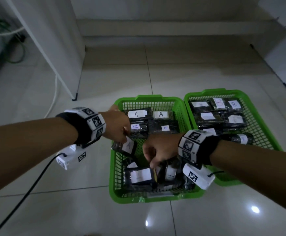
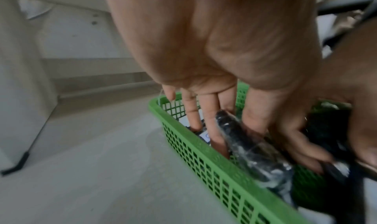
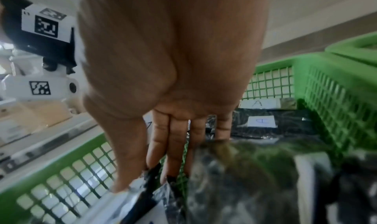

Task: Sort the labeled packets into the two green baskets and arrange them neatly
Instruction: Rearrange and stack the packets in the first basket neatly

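Observation:
Two green baskets stand side by side on the tiled floor. The left basket [image 1: 115, 193] holds dark wrapped packets with white "A" labels [image 1: 161, 114], laid flat in rows at its far end. The right basket [image 1: 251, 99] holds packets labelled "B" [image 1: 234, 104]. My left hand [image 1: 124, 135] pinches an "A" packet [image 1: 129, 147], tilted over the left basket's middle; in the left wrist view, thumb and fingers [image 2: 212, 130] clamp this packet [image 2: 250, 150]. My right hand [image 1: 153, 165] reaches into the loose packets at the basket's near end and pinches the edge of one packet [image 1: 141, 175] [image 3: 150, 177].
A white stand leg [image 1: 73, 97] and a white cable [image 1: 53, 99] lie to the far left. A black cable [image 1: 28, 189] trails from my left wrist across the floor. White furniture [image 1: 283, 65] stands at the far right. A wall step runs behind the baskets.

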